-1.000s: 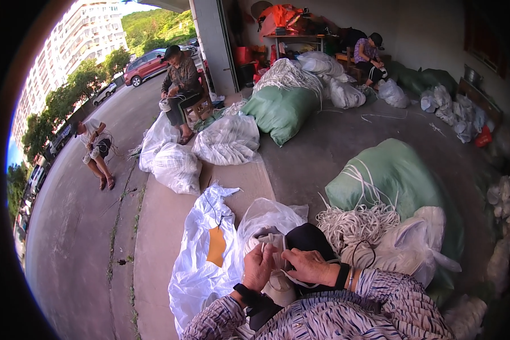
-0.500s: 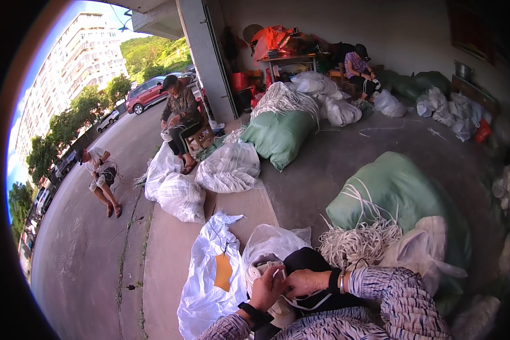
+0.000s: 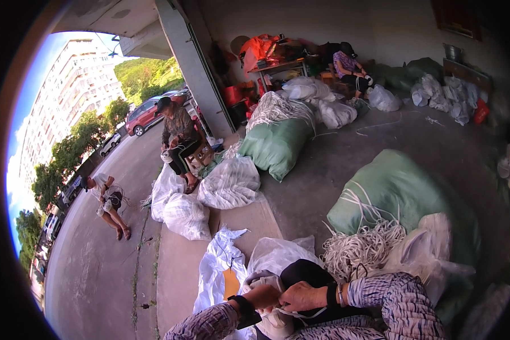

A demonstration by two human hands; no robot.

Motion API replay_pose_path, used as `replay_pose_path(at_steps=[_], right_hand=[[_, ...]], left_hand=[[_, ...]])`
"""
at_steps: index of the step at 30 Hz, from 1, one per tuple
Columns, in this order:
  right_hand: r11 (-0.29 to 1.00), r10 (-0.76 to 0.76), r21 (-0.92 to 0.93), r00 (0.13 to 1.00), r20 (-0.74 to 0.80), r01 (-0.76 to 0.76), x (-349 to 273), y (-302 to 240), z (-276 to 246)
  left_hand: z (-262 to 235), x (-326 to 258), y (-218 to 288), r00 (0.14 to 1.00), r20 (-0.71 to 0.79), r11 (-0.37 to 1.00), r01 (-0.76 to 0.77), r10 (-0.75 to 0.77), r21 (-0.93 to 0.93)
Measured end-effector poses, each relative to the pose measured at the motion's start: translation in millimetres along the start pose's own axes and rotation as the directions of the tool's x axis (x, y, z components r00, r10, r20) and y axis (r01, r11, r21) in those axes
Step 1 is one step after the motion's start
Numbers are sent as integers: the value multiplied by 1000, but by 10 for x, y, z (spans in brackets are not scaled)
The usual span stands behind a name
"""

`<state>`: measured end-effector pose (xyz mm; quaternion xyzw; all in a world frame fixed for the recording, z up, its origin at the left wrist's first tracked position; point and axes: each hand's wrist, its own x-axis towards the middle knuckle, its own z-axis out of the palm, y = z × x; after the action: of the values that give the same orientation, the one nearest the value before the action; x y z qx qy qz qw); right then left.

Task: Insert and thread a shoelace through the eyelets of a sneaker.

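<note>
A pale, off-white shoe (image 3: pixel 275 324) rests at my lap, partly covered by my hands and sleeves. Above its opening my left hand (image 3: pixel 262 296) is closed, its fingertips meeting those of the other hand. My right hand (image 3: pixel 302 297) is closed in a pinch on a white shoelace (image 3: pixel 313 313), whose loose length trails over the dark cloth on my lap. Between the two hands the lace is mostly hidden. Just beyond lies a clear plastic bag (image 3: pixel 277 253), and a heap of white laces (image 3: pixel 360 249) spills out to the right.
A big green sack (image 3: pixel 379 190) stands at the right. White plastic sheeting (image 3: pixel 216 272) lies left of my lap. Filled plastic bags (image 3: pixel 187 215) and another green sack (image 3: pixel 277 144) sit farther off. Seated people (image 3: pixel 181 139) work nearby, and someone (image 3: pixel 106 204) is on the pavement.
The view has tilted, so the surroundings sit lower at left. My hands have come closer together, and the left hand has turned with its forearm showing more. The lace stays between them.
</note>
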<state>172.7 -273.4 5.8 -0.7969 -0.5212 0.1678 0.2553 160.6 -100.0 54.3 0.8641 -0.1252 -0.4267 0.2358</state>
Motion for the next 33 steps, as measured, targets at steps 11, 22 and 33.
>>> replay_pose_path(at_steps=[11, 22, 33], right_hand=[[964, -220, -191, 961, -169, 187, -42, 73, 175], [787, -324, -591, 934, -149, 179, 21, 198, 304], [696, -360, -696, 925, -124, 177, -10, 162, 298]], left_hand=[[-125, 159, 118, 981, 195, 980, -42, 3, 194], [-94, 231, 98, 992, 121, 991, 27, -43, 129], [143, 435, -305, 996, 2, 982, 83, -84, 168]])
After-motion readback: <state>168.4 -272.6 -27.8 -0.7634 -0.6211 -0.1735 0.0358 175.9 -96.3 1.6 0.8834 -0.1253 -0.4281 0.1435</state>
